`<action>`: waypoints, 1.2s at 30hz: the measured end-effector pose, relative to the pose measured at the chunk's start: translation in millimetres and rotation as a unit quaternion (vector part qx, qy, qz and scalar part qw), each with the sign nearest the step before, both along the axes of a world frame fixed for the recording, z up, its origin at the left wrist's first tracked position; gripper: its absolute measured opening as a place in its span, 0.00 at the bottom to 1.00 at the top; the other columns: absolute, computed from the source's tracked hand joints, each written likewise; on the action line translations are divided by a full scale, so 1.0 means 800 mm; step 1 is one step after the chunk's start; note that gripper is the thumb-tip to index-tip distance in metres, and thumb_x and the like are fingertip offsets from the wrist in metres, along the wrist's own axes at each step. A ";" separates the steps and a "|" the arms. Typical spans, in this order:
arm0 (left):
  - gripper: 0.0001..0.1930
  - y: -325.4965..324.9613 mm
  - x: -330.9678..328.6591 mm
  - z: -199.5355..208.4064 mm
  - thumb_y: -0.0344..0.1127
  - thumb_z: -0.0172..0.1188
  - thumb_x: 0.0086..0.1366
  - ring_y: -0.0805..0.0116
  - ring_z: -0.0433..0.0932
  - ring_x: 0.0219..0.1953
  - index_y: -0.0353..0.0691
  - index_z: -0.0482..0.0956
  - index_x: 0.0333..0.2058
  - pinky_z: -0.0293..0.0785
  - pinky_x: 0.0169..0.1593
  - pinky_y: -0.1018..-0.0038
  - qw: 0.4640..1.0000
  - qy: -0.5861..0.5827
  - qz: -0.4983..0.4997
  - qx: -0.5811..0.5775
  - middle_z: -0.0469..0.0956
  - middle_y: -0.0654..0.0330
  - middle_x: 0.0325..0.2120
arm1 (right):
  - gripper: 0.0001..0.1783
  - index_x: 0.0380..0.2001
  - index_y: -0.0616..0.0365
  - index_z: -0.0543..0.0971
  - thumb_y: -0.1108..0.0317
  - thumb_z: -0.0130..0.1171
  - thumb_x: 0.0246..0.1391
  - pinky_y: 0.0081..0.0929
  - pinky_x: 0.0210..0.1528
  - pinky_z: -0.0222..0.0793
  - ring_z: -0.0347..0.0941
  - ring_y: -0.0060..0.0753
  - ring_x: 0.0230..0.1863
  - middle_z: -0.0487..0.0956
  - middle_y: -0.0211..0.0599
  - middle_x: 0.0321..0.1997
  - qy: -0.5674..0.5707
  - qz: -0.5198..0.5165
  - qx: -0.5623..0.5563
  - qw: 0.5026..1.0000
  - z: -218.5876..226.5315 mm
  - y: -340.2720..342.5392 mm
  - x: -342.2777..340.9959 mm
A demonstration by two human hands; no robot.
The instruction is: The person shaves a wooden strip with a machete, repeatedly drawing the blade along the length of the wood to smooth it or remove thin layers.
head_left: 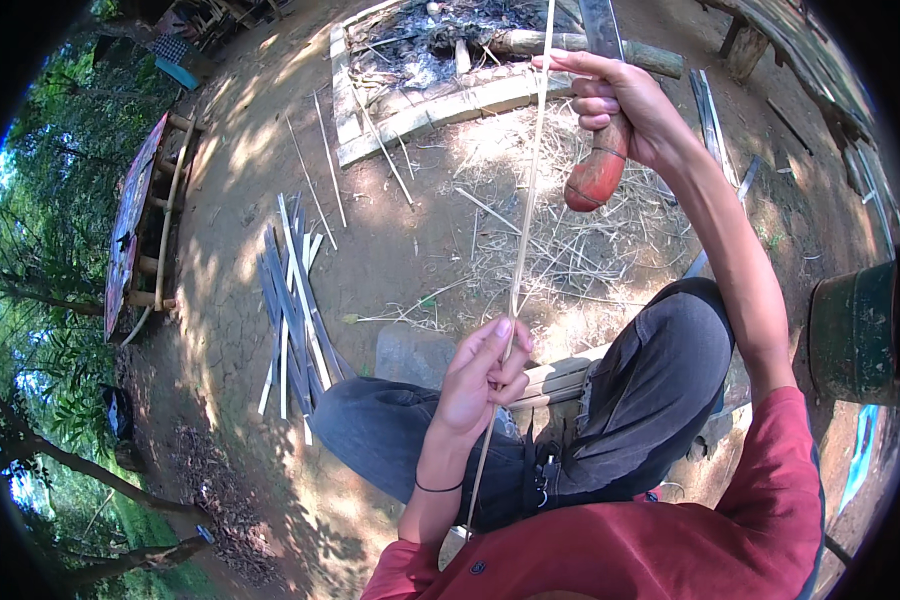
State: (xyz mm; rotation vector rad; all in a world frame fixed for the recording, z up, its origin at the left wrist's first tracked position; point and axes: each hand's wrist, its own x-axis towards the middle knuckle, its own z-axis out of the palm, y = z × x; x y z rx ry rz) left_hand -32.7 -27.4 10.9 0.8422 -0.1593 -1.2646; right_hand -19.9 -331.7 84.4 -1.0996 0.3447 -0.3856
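Note:
My left hand (480,375) is closed around a long, thin pale strip (528,215), which looks like split bamboo. The strip runs from below that hand up past the top of the view. Farther forward on the right, my right hand (620,105) grips a machete by its reddish, curved wooden handle (598,172). Its broad metal blade (601,28) points away from me and leaves the view at the top. The right index finger stretches out to the strip, close beside the blade. Whether the blade touches the strip I cannot tell.
Pale shavings (560,240) litter the ground before my knees. A pile of strips (295,300) lies left of my knee. Ahead is a brick-edged fire pit (440,118) with ash and a log (630,55). A dark green pot (850,335) stands at right, a low bamboo-framed table (140,225) at left.

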 end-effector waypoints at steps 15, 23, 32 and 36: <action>0.15 -0.027 0.072 0.060 0.43 0.38 0.76 0.83 0.47 0.12 0.41 0.65 0.33 0.43 0.16 0.82 0.984 -0.137 0.110 -0.010 0.50 0.73 0.13 | 0.19 0.38 0.67 0.81 0.58 0.60 0.58 0.20 0.13 0.55 0.63 0.13 0.11 0.69 0.23 0.10 0.151 0.126 -0.335 0.921 -0.002 0.110 -0.020; 0.16 -0.036 0.049 0.055 0.45 0.38 0.76 0.83 0.46 0.12 0.39 0.67 0.33 0.43 0.17 0.82 0.980 -0.180 0.084 -0.009 0.48 0.74 0.13 | 0.09 0.29 0.63 0.75 0.69 0.62 0.56 0.19 0.11 0.54 0.62 0.15 0.10 0.69 0.26 0.12 0.149 0.130 -0.162 0.967 -0.003 0.126 -0.014; 0.17 -0.031 0.046 0.040 0.44 0.38 0.76 0.83 0.46 0.12 0.39 0.67 0.34 0.43 0.17 0.81 0.979 -0.180 0.091 -0.013 0.48 0.73 0.12 | 0.06 0.33 0.61 0.77 0.70 0.60 0.55 0.18 0.14 0.51 0.55 0.13 0.12 0.64 0.21 0.14 0.113 0.169 -0.042 0.978 -0.007 0.123 -0.012; 0.17 -0.037 0.043 0.046 0.46 0.39 0.75 0.84 0.46 0.12 0.39 0.67 0.33 0.43 0.17 0.82 0.981 -0.175 0.082 0.005 0.49 0.73 0.12 | 0.06 0.33 0.61 0.77 0.69 0.61 0.56 0.18 0.14 0.51 0.55 0.13 0.12 0.63 0.21 0.14 0.113 0.154 -0.080 0.978 0.000 0.119 -0.012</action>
